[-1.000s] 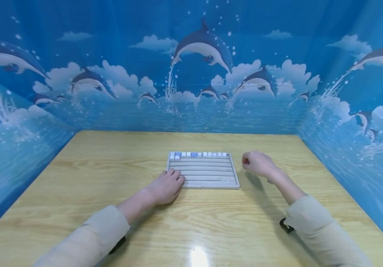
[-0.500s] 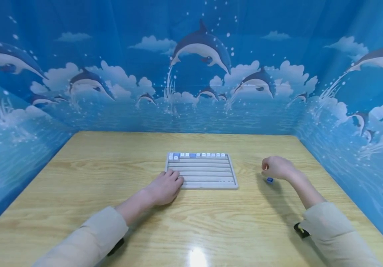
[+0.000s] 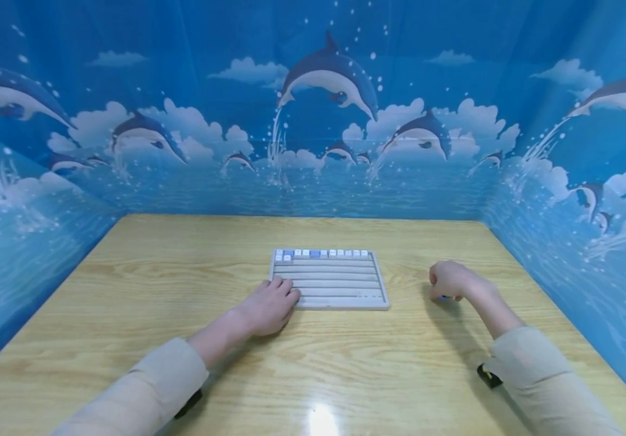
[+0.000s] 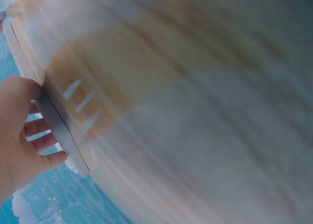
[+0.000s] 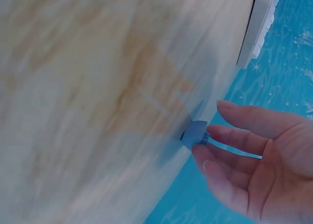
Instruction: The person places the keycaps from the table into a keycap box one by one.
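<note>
In the head view, a pale ridged keycap tray (image 3: 329,276) lies mid-table with white and lilac keycaps along its far rows. My left hand (image 3: 271,306) holds the tray's near left corner. The left wrist view has the thumb (image 4: 30,87) against the side of the tray (image 4: 58,126) and fingers over its top. Off to the right, my right hand (image 3: 457,281) is low over the table at a small blue keycap (image 5: 195,133). Its fingertips (image 5: 199,150) touch the keycap while the thumb (image 5: 230,109) stays apart from it. From the head view, the hand mostly covers this keycap.
The wood-grain table (image 3: 313,363) surrounds the tray. A blue dolphin-print curtain (image 3: 313,175) encloses its back and sides. A bright light reflection (image 3: 324,421) shows near the front.
My right hand has moved right, away from the tray, then down to the blue keycap, which showed below it half a second ago. The left hand keeps its hold on the tray.
</note>
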Tool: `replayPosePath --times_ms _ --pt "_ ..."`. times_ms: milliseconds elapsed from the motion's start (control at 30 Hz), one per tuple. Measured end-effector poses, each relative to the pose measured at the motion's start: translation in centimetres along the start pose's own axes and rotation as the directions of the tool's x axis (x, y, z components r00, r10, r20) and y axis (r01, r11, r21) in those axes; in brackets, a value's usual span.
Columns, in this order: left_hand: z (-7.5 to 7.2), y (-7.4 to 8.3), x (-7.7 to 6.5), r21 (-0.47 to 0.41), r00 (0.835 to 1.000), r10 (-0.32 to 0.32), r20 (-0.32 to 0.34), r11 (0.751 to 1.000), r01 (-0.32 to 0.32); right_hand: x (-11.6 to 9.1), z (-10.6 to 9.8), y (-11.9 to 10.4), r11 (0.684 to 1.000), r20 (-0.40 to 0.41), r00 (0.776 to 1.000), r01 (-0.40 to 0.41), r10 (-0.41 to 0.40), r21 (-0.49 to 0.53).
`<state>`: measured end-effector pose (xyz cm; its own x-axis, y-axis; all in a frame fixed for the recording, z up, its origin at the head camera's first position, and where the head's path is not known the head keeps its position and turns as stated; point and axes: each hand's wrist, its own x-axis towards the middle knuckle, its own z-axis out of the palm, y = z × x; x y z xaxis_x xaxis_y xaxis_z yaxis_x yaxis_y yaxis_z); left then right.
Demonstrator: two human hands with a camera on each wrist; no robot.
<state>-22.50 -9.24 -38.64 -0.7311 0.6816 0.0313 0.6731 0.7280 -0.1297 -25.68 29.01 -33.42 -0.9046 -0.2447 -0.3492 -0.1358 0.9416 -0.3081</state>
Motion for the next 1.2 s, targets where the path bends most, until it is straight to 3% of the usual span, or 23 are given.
replayPosePath --times_ms 267,733,1200 --pt "0.2 -0.2 0.0 -0.006 1.000 -0.001 -0.010 1.000 0.001 0.3 0.0 -0.2 1.000 0.020 1.000 0.009 -0.009 -0.018" --pt "0.1 -0.1 0.0 0.008 1.000 0.011 -0.009 1.000 -0.011 1.0 0.5 -0.5 0.990 -0.124 0.983 0.126 -0.134 -0.070" --pt "0.0 -0.1 0.0 0.013 1.000 0.003 0.004 1.000 -0.003 1.7 0.3 -1.9 0.982 -0.145 0.974 0.158 -0.172 -0.102"
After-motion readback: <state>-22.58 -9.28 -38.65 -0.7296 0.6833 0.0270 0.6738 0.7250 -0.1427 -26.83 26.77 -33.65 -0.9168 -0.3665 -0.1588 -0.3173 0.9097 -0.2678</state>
